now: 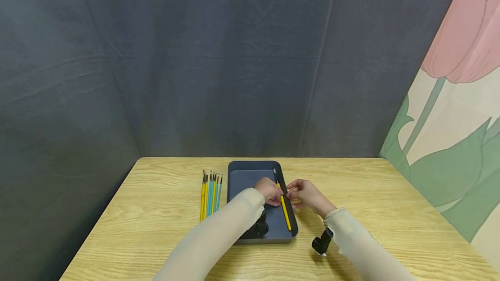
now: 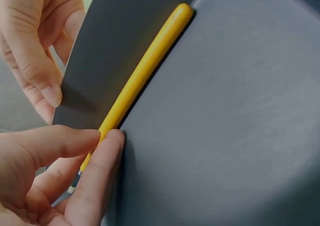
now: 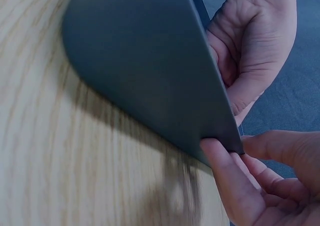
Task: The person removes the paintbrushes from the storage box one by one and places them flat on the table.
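A yellow paintbrush [image 1: 284, 209] lies along the right inner side of a dark grey tray [image 1: 262, 241], bristles toward the far end. My left hand [image 1: 268, 190] reaches into the tray and pinches this brush between thumb and finger; the left wrist view shows the grip on the yellow handle [image 2: 145, 66], near the metal ferrule. Outside the tray, my right hand [image 1: 308, 196] holds the right wall by its rim. In the right wrist view, fingers [image 3: 215, 153] of that hand press the wall's outer face, with the thumb at the rim.
Left of the tray, several yellow and turquoise paintbrushes [image 1: 213, 192] lie side by side on the wooden table [image 1: 148, 216], bristles pointing away. A dark grey cloth [image 1: 234, 64] hangs behind the table. At the right is a wall painted with a tulip [image 1: 457, 33].
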A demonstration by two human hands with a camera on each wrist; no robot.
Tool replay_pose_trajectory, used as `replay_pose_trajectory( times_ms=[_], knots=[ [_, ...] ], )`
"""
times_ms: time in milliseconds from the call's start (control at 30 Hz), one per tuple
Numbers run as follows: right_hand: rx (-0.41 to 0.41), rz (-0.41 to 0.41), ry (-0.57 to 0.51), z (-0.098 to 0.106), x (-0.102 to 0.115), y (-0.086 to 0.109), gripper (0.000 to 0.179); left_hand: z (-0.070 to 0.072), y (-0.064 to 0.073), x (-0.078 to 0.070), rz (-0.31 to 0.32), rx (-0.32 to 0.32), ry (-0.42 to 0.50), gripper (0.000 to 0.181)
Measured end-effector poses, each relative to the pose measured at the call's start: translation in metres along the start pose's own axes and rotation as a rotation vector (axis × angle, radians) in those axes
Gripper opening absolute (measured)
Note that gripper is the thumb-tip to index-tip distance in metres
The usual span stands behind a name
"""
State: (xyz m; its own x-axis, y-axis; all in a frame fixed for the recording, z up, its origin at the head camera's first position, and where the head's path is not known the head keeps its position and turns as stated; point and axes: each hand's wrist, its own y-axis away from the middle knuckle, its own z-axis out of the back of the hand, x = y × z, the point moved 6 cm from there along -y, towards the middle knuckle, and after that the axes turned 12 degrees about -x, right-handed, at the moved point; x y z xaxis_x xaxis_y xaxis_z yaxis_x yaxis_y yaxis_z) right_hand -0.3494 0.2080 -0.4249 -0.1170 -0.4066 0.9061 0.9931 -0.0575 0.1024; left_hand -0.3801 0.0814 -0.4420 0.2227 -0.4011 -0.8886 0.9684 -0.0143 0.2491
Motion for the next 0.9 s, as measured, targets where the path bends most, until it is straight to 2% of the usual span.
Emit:
replay_pose_trajectory(
  times_ms=[167, 500, 667, 900],
  knots=[
    [-0.001, -0.002, 0.001, -0.001, 0.0, -0.001, 0.026, -0.001, 0.0, 0.0, 0.016, 0.04, 0.0, 0.016],
    [-0.004, -0.003, -0.032, -0.002, -0.003, -0.001, 0.024, -0.004, -0.005, 0.007, 0.046, 0.064, 0.007, 0.01],
    [0.017, 0.021, -0.05, -0.003, -0.002, 0.0, 0.024, -0.006, -0.01, 0.012, 0.034, 0.054, 0.001, 0.012],
    [0.02, 0.023, -0.034, -0.002, 0.0, 0.001, 0.025, -0.007, -0.011, 0.011, -0.007, 0.05, -0.035, 0.013]
  ],
)
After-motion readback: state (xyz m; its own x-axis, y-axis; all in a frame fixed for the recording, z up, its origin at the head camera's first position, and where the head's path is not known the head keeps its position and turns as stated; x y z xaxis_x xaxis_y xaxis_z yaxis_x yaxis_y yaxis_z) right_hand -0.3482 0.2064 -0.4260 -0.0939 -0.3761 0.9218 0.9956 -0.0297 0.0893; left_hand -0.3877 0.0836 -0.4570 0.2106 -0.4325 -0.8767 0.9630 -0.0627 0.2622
